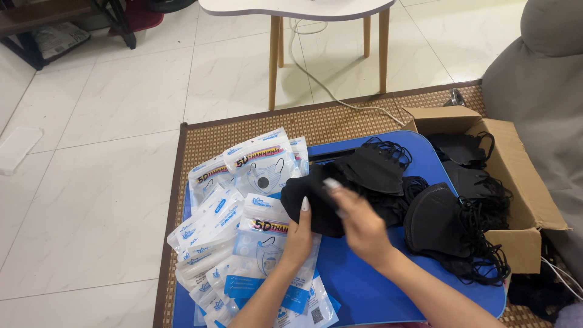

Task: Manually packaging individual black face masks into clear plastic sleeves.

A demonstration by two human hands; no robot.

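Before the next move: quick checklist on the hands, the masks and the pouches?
1. Left hand grips the stack of black masks from below: ok.
2. Right hand on top of the stack, blurred, so exact finger contact: cannot tell.
3. Printed pouches within reach on the left of the blue tray: ok, but loosely piled.
4. Loose masks on the right, ear loops tangled and hanging over the tray edge: not ok.
5. Cardboard box open, more masks inside: ok.
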